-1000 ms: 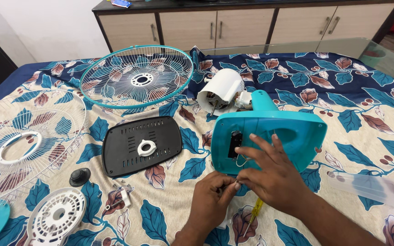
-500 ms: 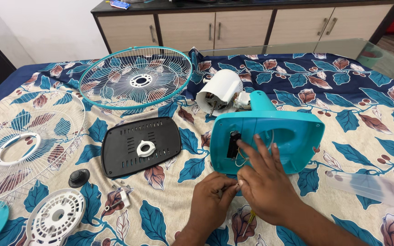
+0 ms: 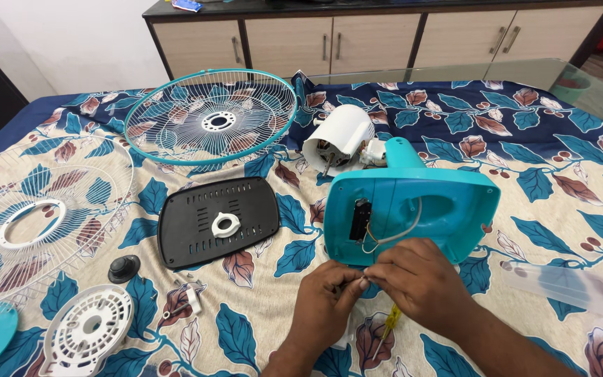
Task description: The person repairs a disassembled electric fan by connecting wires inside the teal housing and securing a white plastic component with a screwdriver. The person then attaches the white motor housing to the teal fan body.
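Place: a home room, likely a bedroom.
Surface: bed under a leaf-print sheet [image 3: 560, 160] (fan parts spread over it).
Furniture: wooden sideboard [image 3: 357, 42] along a white wall; glass tabletop [image 3: 525, 70] beside it.

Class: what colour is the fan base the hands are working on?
Teal, or turquoise blue; the fan base shows best in the head view.

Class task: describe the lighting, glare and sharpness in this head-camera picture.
Head view: even, soft light with faint shadows; sharp focus on both hands, left hand and right hand, at the teal fan base; mild glare on the glass tabletop; wide-angle bending near edges.
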